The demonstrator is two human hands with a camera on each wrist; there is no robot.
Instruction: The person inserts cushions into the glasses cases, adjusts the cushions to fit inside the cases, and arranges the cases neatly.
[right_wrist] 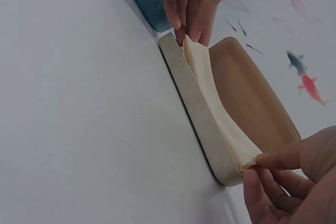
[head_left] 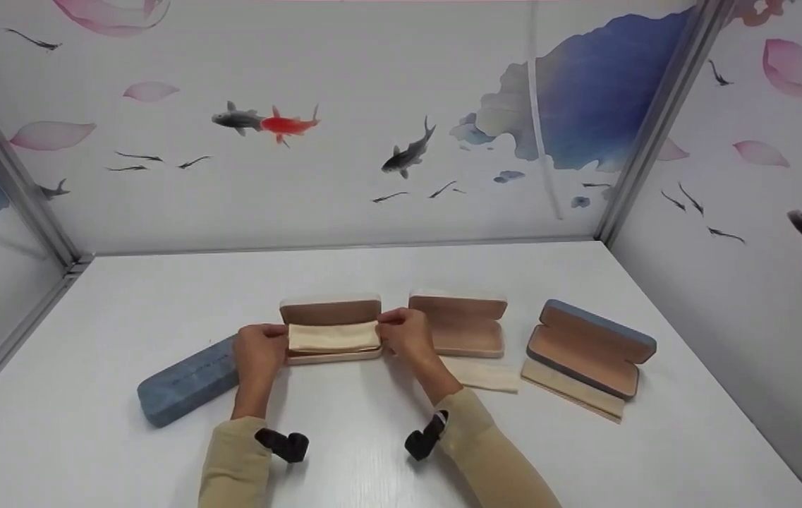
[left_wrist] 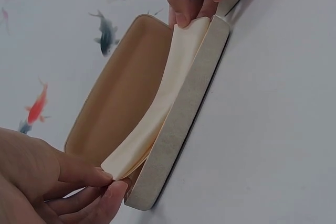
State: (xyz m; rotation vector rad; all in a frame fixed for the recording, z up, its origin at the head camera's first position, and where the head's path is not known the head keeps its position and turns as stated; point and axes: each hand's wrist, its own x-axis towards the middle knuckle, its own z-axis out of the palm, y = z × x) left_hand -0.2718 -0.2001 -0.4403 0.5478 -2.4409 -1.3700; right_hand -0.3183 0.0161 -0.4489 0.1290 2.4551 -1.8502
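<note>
A folded cream cloth [head_left: 333, 337] spans the opening of a pale glasses case [head_left: 330, 312] whose lid stands up, its inside brown. My left hand [head_left: 259, 353] pinches the cloth's left end between thumb and fingers. At the other end my right hand [head_left: 411, 337] pinches it the same way. In the left wrist view the cloth [left_wrist: 176, 77] sags along the middle, low between the lid and the front wall [left_wrist: 181, 114]. The right wrist view shows both ends of the cloth [right_wrist: 210, 93] held at the case's two short sides.
Left lies a closed blue glasses case [head_left: 185, 381]. To the right stand another open pale case [head_left: 468, 339] with a cream cloth [head_left: 482, 374] before it, and an open blue case [head_left: 584, 353] with a folded cloth [head_left: 573, 391] along its front. Printed panels surround the white table [head_left: 351, 451].
</note>
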